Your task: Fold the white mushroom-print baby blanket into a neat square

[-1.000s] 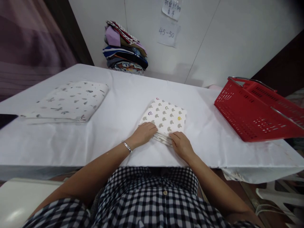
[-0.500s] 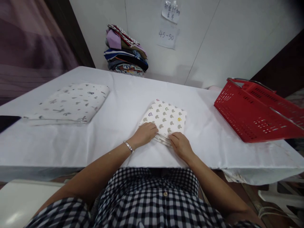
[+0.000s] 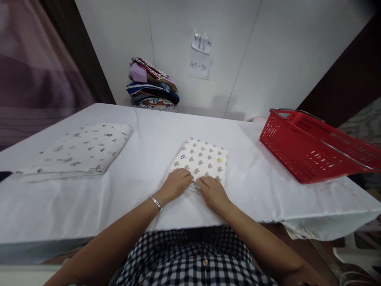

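A white folded cloth [image 3: 198, 161] printed with grey mushroom shapes, a few of them coloured, lies on the white-covered table in front of me. At its near left edge, my left hand [image 3: 176, 183], with a silver bracelet at the wrist, has its fingers closed over the cloth. My right hand [image 3: 213, 194] grips the near edge beside it, fingers together on top and close to the left fingertips. The thumbs are mostly hidden. Between the hands, a little of the layered edge shows.
To the left lies a larger white folded cloth [image 3: 80, 149] with grey prints, by a dark object [image 3: 4, 175]. A red plastic basket [image 3: 315, 145] stands at the right. Behind the table, a stack of folded fabrics [image 3: 153, 85] rises against the wall, left of paper signs [image 3: 200, 66].
My right hand has slid left and further onto the cloth's near edge, closer to my left hand. Less of the layered edge shows. The camera view has tilted up slightly.
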The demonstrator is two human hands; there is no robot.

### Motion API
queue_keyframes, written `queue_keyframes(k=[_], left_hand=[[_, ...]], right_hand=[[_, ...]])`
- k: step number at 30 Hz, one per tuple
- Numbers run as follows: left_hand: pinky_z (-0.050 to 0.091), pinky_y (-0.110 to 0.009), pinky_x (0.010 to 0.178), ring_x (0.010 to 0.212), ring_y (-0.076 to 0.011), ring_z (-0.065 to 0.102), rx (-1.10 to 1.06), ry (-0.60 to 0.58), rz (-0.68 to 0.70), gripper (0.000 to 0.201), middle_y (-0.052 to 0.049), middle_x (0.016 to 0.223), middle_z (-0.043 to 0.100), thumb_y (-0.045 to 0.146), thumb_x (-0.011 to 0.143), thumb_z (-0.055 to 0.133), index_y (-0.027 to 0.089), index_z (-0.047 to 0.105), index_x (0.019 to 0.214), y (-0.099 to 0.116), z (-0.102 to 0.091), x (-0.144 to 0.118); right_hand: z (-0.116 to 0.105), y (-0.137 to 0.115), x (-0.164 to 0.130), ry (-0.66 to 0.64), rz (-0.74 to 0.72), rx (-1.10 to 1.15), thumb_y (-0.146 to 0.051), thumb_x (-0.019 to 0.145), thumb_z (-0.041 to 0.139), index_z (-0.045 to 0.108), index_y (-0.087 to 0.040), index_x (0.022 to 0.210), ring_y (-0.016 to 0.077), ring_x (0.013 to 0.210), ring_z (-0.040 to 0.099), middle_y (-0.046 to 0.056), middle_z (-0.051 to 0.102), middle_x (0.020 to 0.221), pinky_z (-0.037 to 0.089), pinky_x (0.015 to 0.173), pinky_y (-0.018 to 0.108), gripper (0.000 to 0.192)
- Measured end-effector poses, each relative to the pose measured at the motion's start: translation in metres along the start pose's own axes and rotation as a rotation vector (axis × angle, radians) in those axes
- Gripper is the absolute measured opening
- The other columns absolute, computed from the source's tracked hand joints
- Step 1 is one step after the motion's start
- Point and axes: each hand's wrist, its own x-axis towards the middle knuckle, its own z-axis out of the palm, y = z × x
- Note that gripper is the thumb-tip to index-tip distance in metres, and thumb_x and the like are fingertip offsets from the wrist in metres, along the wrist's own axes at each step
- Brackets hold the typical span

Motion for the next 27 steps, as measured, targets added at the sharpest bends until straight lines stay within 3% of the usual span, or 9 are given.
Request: queue_keyframes(k=[11,16,20,27], left_hand=[[0.043,-0.033,0.079,0.088,-0.0166,0.052,-0.101,0.082,-0.079,0.018,-0.004,0.092,0.061,0.028,0.089,0.045,0.02,0.061,0.092,-0.025,-0.008,-0.016],[0.043,-0.031,0.077,0.085,-0.0154,0.052,-0.18,0.1,-0.242,0.021,-0.002,0.086,0.06,0.031,0.09,0.044,0.02,0.06,0.083,-0.034,-0.014,-0.021],[0.042,-0.03,0.073,0.079,-0.0141,0.05,-0.25,0.118,-0.391,0.022,0.0,0.077,0.056,0.031,0.089,0.045,0.019,0.056,0.073,-0.035,-0.014,-0.018],[0.042,-0.029,0.071,0.077,-0.0141,0.049,-0.256,0.156,-0.392,0.022,0.0,0.075,0.055,0.031,0.087,0.045,0.019,0.053,0.071,-0.027,-0.011,-0.017]], right_hand=[[0.01,-0.003,-0.012,0.006,0.023,0.015,-0.01,0.085,0.046,0.046,-0.02,0.126,0.0231,0.105,0.047,0.009,0.054,0.122,0.036,0.086,0.039,0.042],[0.015,-0.005,-0.013,0.034,0.052,0.013,-0.011,0.084,0.047,0.046,-0.019,0.125,0.0231,0.105,0.047,0.008,0.055,0.122,0.035,0.087,0.04,0.041],[0.02,-0.006,-0.013,0.059,0.055,0.01,-0.013,0.086,0.047,0.046,-0.02,0.125,0.023,0.105,0.048,0.009,0.055,0.122,0.035,0.088,0.041,0.04],[0.02,0.005,-0.016,0.082,0.038,0.0,-0.013,0.087,0.047,0.051,-0.021,0.122,0.021,0.104,0.05,0.009,0.058,0.119,0.038,0.083,0.037,0.036]])
